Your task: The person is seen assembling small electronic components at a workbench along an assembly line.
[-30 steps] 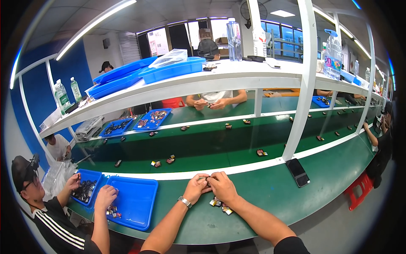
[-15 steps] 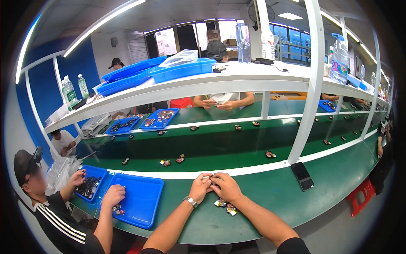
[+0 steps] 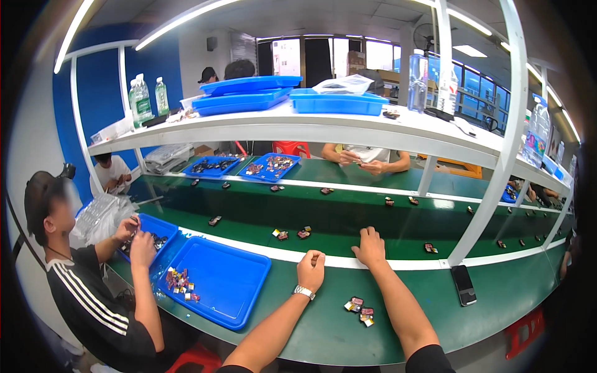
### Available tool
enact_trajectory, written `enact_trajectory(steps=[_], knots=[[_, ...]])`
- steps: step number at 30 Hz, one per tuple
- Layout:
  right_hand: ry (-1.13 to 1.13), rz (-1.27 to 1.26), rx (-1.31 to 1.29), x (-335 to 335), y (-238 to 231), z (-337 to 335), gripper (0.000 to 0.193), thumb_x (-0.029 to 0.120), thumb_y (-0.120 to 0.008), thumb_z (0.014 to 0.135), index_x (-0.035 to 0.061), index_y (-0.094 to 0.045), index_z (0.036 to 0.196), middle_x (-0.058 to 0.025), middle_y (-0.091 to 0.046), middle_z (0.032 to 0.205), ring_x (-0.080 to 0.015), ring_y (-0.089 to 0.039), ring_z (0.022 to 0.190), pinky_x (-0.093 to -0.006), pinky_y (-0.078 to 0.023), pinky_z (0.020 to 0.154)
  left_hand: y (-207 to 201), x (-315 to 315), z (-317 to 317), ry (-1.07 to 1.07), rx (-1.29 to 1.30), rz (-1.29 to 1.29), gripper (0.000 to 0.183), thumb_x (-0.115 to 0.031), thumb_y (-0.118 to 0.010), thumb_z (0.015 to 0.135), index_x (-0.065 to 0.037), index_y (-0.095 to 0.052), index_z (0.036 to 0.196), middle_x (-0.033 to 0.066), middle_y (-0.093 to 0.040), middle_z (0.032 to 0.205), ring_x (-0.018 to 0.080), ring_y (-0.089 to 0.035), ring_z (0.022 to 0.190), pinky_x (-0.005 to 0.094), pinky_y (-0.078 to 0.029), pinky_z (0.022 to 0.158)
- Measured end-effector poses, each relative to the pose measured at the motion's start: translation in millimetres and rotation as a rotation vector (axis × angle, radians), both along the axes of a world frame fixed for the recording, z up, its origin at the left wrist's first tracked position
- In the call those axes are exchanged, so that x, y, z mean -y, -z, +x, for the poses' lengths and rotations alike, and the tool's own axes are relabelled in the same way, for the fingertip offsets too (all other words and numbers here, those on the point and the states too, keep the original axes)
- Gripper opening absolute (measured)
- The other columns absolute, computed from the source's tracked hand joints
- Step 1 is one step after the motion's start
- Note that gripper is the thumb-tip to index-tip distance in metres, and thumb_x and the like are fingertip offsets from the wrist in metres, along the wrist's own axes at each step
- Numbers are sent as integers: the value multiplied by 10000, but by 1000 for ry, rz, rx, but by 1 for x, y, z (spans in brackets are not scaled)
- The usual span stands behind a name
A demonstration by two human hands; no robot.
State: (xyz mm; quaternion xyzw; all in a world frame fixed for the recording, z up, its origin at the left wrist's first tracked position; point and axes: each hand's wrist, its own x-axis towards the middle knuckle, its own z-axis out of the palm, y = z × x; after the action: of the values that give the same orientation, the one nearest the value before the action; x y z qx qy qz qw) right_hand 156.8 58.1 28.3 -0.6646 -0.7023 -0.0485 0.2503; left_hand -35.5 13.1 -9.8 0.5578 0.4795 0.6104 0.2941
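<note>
Both of my hands are resting at the far edge of the green surface point(image 3: 311, 323), up against the white strip that borders the conveyor belt point(image 3: 348, 214). My left hand point(image 3: 310, 271), with a metal watch point(image 3: 303, 291) on its wrist, is curling its fingers into a tight fist; whether anything small is sitting inside it I cannot tell. My right hand point(image 3: 371, 247) is lying palm down with its fingers together and flat over the white strip, holding nothing.

Several small parts point(image 3: 360, 311), dark with red and yellow bits, are lying in a loose cluster on the surface just behind my right fingers, close beside my right forearm and touching neither hand. Just beyond my left fingers, two more small pieces point(image 3: 280, 234) and another pair point(image 3: 304, 233) are sitting on the belt, near but apart from me. Farther out past my right fingers, one more piece point(image 3: 430, 248) is sitting by a white post.

Well off to the right of my right fingers a dark phone point(image 3: 463, 285) is lying flat. To the left of my left fingers a blue tray point(image 3: 230, 286) is holding a small heap of coloured parts, and a seated person's hand point(image 3: 142, 248) is reaching into a second tray beside it.
</note>
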Motion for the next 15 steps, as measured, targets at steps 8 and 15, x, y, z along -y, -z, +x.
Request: enact_trajectory(steps=[8,15], knots=[[-137,-86,-331,-56,13,-110,712,371,-825,694,-21,-502,1192,-222,-614,1125,-375,-574,1099,-441,-482,931,4,-12,-9,-133,137,-60,213,-201,-604,933,-6,-597,848,16,-588,674,86,-508,613,272,-420,571],[-12,-93,-350,-72,17,-105,702,263,-868,616,-35,-537,1159,-173,-676,1012,-302,-684,873,-400,-544,811,0,-12,-3,-68,101,-86,229,-206,-619,916,2,-585,826,78,-625,662,140,-577,596,307,-482,598]])
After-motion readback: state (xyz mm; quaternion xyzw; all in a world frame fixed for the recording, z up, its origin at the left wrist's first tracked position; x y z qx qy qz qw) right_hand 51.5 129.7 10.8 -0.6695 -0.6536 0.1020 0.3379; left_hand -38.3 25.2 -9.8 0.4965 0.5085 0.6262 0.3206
